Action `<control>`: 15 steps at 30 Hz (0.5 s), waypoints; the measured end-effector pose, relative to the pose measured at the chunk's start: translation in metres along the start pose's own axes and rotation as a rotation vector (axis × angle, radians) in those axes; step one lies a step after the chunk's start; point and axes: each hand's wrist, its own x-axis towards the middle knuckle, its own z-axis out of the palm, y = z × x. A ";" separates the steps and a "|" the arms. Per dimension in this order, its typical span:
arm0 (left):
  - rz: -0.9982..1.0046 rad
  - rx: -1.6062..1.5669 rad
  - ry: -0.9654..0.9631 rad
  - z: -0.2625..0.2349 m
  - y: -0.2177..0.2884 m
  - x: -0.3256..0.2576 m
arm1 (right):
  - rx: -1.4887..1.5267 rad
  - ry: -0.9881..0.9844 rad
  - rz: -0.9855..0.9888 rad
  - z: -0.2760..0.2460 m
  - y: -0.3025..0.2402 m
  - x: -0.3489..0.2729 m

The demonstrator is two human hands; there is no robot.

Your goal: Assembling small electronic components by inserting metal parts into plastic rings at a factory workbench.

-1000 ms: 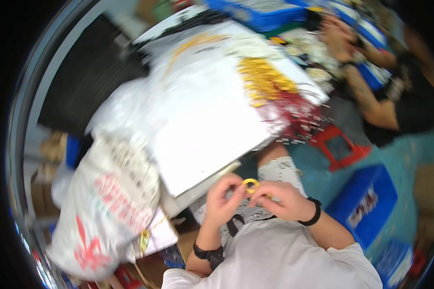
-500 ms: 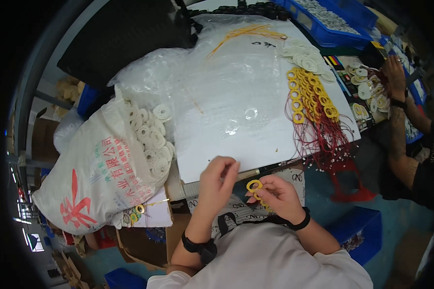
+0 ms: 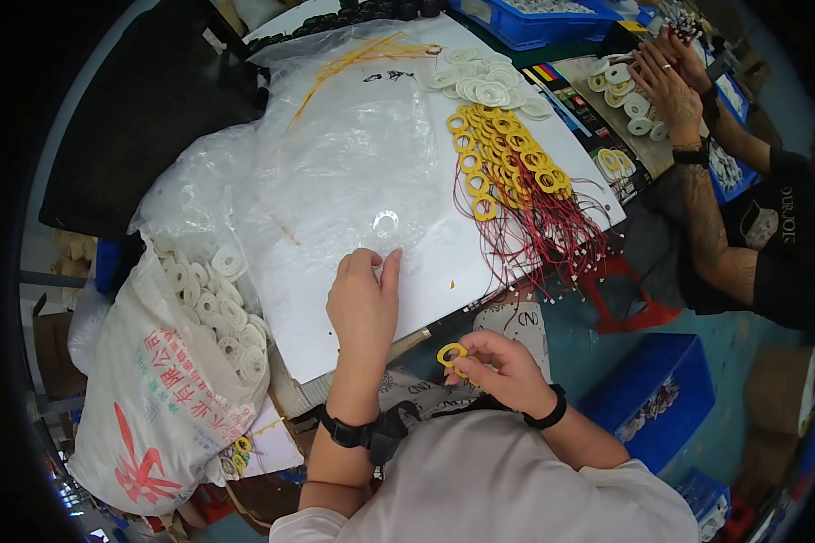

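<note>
My right hand (image 3: 501,369) is closed around a yellow ring (image 3: 445,352), held in front of my body just off the table's near edge. More yellow shows under my fingers, mostly hidden by them. My left hand (image 3: 364,299) reaches over the white tabletop (image 3: 308,339), thumb and fingers apart, and I see nothing between them. Just beyond its fingertips a pale ring shape (image 3: 386,223) shows on the clear plastic sheet (image 3: 353,172). To the right lies a pile of yellow rings (image 3: 507,149) with dark red wires (image 3: 534,231) hanging over the edge.
White discs (image 3: 489,86) lie behind the yellow pile. At left a large white sack (image 3: 167,389) stands open, full of white discs (image 3: 231,317). Yellow strands (image 3: 353,59) lie at the back. A co-worker's hands (image 3: 675,95) are at the right; a blue bin (image 3: 661,389) stands below.
My view has turned, so the table appears farther left. My left hand has reached farther over the tabletop. The right hand still holds the yellow ring. The co-worker's two hands now show together.
</note>
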 end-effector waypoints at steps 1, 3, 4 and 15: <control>0.032 -0.022 0.021 0.004 -0.001 0.001 | 0.019 -0.001 0.006 0.000 0.003 0.001; 0.061 -0.046 0.040 0.006 -0.005 0.001 | 0.038 0.000 0.015 0.002 0.004 0.002; 0.067 -0.159 0.064 0.006 -0.008 0.001 | 0.048 -0.014 0.016 0.004 0.002 0.003; -0.276 -1.204 -0.152 -0.033 -0.012 -0.070 | 0.244 0.160 -0.094 0.043 -0.037 0.045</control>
